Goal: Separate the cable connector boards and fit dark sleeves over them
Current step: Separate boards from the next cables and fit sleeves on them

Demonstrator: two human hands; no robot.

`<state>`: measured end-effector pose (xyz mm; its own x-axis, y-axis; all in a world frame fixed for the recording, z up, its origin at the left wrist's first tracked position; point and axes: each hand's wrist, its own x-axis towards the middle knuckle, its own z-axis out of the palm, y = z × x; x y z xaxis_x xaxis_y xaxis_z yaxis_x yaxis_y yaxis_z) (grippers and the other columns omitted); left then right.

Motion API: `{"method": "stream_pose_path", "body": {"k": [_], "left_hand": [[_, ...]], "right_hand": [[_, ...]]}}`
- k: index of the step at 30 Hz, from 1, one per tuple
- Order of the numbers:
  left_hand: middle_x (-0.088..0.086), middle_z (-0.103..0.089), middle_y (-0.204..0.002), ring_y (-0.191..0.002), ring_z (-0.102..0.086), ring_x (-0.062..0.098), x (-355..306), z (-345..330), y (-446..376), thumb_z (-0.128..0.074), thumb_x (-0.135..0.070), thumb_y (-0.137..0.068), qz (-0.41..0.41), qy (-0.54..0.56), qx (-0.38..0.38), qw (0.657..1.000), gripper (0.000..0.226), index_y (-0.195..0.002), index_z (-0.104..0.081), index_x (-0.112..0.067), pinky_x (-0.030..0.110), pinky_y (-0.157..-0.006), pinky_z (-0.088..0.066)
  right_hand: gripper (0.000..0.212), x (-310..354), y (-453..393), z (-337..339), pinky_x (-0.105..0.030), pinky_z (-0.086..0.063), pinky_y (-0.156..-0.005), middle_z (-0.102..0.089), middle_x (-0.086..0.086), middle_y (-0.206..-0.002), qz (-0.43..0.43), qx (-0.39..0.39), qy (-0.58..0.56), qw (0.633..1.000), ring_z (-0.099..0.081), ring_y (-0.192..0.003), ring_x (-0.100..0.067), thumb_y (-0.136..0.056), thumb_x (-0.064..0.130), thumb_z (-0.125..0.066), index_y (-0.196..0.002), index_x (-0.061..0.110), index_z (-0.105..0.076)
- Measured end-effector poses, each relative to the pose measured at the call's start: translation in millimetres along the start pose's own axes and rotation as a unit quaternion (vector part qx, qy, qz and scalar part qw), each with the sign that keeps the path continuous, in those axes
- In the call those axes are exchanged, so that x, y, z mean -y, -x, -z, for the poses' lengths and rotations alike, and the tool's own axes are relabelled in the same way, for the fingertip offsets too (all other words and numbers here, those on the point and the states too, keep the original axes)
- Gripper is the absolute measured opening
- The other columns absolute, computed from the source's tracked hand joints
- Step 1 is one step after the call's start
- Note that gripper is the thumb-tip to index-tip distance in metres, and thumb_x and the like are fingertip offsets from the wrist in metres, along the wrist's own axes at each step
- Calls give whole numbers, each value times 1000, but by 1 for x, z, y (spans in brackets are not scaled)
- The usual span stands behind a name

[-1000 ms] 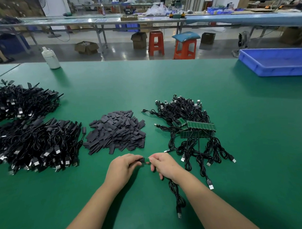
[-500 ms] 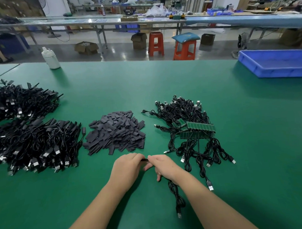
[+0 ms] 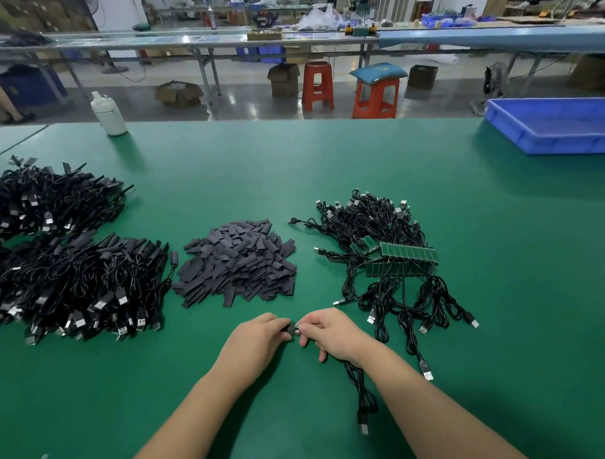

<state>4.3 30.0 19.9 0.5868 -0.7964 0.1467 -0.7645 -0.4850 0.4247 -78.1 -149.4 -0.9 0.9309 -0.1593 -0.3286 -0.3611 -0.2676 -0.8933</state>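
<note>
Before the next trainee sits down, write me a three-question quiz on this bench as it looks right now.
1. True or false: the pile of dark sleeves lies between the sleeved cables and the cables still joined to the green boards.
2. Multiple choice: where is the blue tray? A) far right of the table B) beside the white bottle C) under the hands
3. Fill in: the left hand and right hand meet over one small dark ____, pinched in the fingers.

Key: 1 true; 2 A; 3 sleeve. The board inside it is hidden, so how far on it sits cannot be told.
</note>
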Motion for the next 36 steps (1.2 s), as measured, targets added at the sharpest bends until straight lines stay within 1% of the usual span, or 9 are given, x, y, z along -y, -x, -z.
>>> {"method": "stream_pose_path", "body": {"k": [9, 13, 20, 23, 25, 29, 32, 34, 36], "left_hand": [[-3, -70, -96, -83, -66, 18, -4, -5, 1, -63, -20, -95, -14, 35, -38, 999, 16, -107, -72, -15, 30, -76, -51], [-4, -66, -102, -88, -65, 18, -5, -10, -3, -57, -27, -98, -9, 5, -5, 1000, 20, -112, -69, -20, 30, -78, -50], [1, -61, -107, -88, -63, 27, -10, -15, -12, -47, -30, -100, -5, -73, 53, 996, 25, -117, -62, -19, 36, -76, -47], [2, -55, -109, -91, -60, 27, -18, -11, -18, -43, -28, -100, 4, -128, 101, 987, 22, -115, -55, -19, 36, -75, -43], [4, -52, -110, -92, -59, 30, -24, -7, -20, -41, -25, -99, 6, -156, 125, 980, 21, -115, -52, -16, 36, -71, -39], [6, -50, -112, -96, -58, 29, -31, -2, -22, -38, -23, -100, 18, -181, 149, 972, 21, -116, -49, -13, 34, -70, -37], [5, -49, -121, -106, -56, 28, -28, -4, -23, -41, -16, -97, 10, -148, 139, 979, 27, -123, -47, -13, 35, -80, -42], [1, -42, -141, -115, -54, 27, -22, -6, -21, -46, -5, -93, 20, -61, 91, 994, 48, -140, -40, -14, 35, -89, -46], [-3, -38, -148, -117, -55, 24, -21, -7, -19, -51, -7, -94, 76, 51, 3, 996, 58, -149, -33, -17, 34, -95, -46]], "right_hand": [[18, 3, 1, 0, -30, -55, -56, -75, 8, -86, -12, 0, 24, 1000, -51, -44, -9, -101, 28, -51, -95, 26, -68], [14, 4, 1, -1, -27, -53, -48, -76, 5, -84, -12, -4, -11, 1000, -42, -41, -8, -102, 20, -51, -106, 19, -64], [19, 5, 1, 2, -27, -55, -51, -75, 7, -82, -17, 3, -11, 1000, -48, -41, -8, -104, 18, -46, -108, 19, -65], [24, 4, 0, 2, -28, -56, -53, -73, -7, -89, -12, 0, -13, 1000, -48, -44, -8, -105, 16, -44, -116, 13, -65], [26, 3, 0, 1, -30, -57, -56, -65, -12, -79, -15, -4, -10, 1000, -48, -46, -9, -105, 15, -43, -121, 10, -64], [27, 1, 0, 3, -35, -59, -61, -51, -4, -56, -17, 6, -11, 1000, -50, -46, -11, -105, 19, -45, -117, 10, -68], [23, 4, 3, 3, -29, -56, -56, -56, -2, -53, -9, 3, -23, 1000, -51, -46, -9, -103, 20, -49, -113, 15, -69], [20, 7, 4, 2, -32, -58, -59, -71, -9, -75, -14, -8, -43, 999, -52, -49, -11, -102, 20, -51, -112, 13, -68], [20, 10, 5, 1, -31, -58, -58, -75, -6, -94, -22, -18, -82, 996, -55, -51, -11, -102, 18, -52, -115, 9, -64]]}}
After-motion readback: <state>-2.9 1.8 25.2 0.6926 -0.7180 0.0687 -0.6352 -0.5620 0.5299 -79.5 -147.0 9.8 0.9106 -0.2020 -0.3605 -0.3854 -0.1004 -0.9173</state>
